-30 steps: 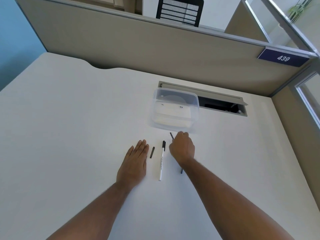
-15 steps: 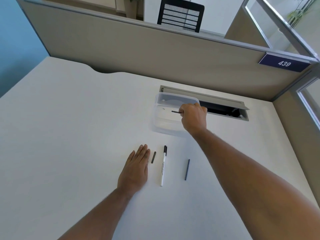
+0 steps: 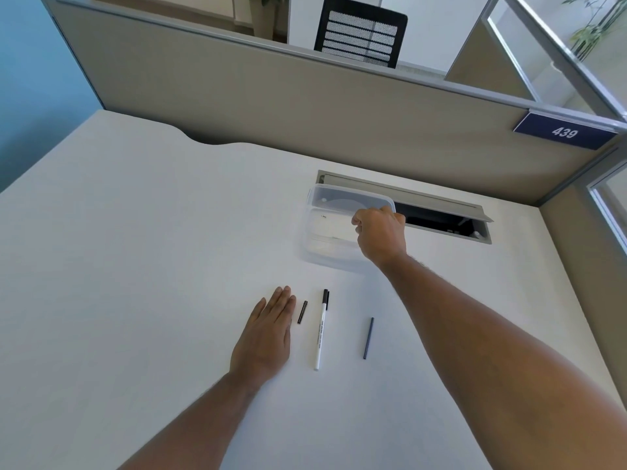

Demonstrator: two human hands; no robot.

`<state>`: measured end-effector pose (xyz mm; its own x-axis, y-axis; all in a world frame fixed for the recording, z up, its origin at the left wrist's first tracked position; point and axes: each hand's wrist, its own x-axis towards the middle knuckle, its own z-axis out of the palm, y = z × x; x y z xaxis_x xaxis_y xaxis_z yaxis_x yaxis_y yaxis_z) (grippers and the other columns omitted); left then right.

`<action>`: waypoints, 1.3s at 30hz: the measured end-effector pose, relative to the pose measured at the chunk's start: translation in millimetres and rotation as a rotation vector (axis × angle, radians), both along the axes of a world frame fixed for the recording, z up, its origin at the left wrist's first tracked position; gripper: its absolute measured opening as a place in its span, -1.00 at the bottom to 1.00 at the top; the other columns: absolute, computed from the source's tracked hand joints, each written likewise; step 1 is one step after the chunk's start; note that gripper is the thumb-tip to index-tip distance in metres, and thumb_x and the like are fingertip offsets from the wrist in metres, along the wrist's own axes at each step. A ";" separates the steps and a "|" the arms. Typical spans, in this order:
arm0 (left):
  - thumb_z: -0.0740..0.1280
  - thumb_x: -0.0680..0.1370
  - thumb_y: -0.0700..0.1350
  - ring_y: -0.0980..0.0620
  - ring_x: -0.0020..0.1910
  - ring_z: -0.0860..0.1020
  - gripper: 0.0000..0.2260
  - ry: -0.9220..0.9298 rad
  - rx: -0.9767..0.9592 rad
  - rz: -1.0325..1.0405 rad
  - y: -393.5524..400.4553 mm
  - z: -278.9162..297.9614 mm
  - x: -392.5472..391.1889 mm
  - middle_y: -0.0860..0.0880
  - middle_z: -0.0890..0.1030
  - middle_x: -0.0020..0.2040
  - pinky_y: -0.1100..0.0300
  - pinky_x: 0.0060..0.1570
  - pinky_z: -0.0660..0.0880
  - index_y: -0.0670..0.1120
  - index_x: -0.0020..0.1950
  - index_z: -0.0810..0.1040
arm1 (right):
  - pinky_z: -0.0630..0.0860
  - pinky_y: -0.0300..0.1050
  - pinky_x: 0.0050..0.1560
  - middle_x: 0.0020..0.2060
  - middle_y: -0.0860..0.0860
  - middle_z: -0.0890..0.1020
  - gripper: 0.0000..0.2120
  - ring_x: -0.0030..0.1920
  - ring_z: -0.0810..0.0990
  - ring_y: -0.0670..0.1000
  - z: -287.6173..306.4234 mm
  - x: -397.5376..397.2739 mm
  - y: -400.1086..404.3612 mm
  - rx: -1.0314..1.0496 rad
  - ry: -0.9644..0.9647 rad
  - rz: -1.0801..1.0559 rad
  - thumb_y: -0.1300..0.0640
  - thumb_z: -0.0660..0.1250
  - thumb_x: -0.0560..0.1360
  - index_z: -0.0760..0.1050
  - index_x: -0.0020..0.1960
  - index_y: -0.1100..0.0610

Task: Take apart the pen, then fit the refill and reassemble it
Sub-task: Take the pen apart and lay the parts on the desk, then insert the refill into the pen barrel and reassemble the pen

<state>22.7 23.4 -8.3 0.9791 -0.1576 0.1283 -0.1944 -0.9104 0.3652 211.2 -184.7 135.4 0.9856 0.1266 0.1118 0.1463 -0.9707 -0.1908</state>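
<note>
A white pen barrel with a black end (image 3: 320,334) lies on the white desk (image 3: 135,266). A short black pen piece (image 3: 302,312) rests just left of it, and a thin dark blue refill (image 3: 368,338) lies to its right. My left hand (image 3: 266,337) is flat on the desk beside the black piece, holding nothing. My right hand (image 3: 380,232) hovers over the near right corner of a clear plastic container (image 3: 349,193), fingers curled, with nothing showing between them. A faint dark mark lies inside the container.
An open cable slot (image 3: 441,222) is set into the desk right behind the container. A beige partition (image 3: 305,106) with a "439" sign (image 3: 565,132) walls off the back and right.
My right hand picked a thin dark stick up from the desk and carried it over the container. The stick no longer shows in the hand. My left hand stayed put.
</note>
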 end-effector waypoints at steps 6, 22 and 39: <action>0.01 0.63 -0.16 -0.03 0.58 0.33 -0.51 0.002 0.017 -0.005 0.0 1.6 0.2 -0.08 0.40 0.57 0.05 0.53 0.11 -0.17 0.52 0.43 | 0.32 -0.01 0.07 -0.02 0.02 0.73 -0.69 0.03 0.56 0.12 -2.8 -11.2 -4.0 0.048 -0.057 0.004 0.40 0.31 0.50 0.67 0.11 0.10; 0.00 0.64 -0.15 -0.06 0.58 0.35 -0.52 0.035 0.053 -0.022 0.9 1.8 0.7 -0.11 0.42 0.57 0.01 0.52 0.14 -0.19 0.51 0.44 | 0.55 -0.04 -0.19 0.11 0.03 0.66 -0.58 -0.05 0.62 0.13 -74.4 -141.5 -3.1 -0.164 0.019 0.710 0.44 0.36 0.35 0.63 0.11 0.10; -0.11 0.65 -0.08 -0.03 0.62 0.25 -0.46 0.101 -0.038 -0.016 1.2 6.1 2.7 -0.08 0.33 0.62 0.14 0.55 -0.03 -0.17 0.56 0.37 | 0.55 0.00 -0.21 -0.06 0.07 0.57 -0.73 -0.12 0.55 0.12 -79.0 -171.5 -3.2 -0.253 0.102 0.712 0.46 0.33 0.34 0.51 -0.07 0.16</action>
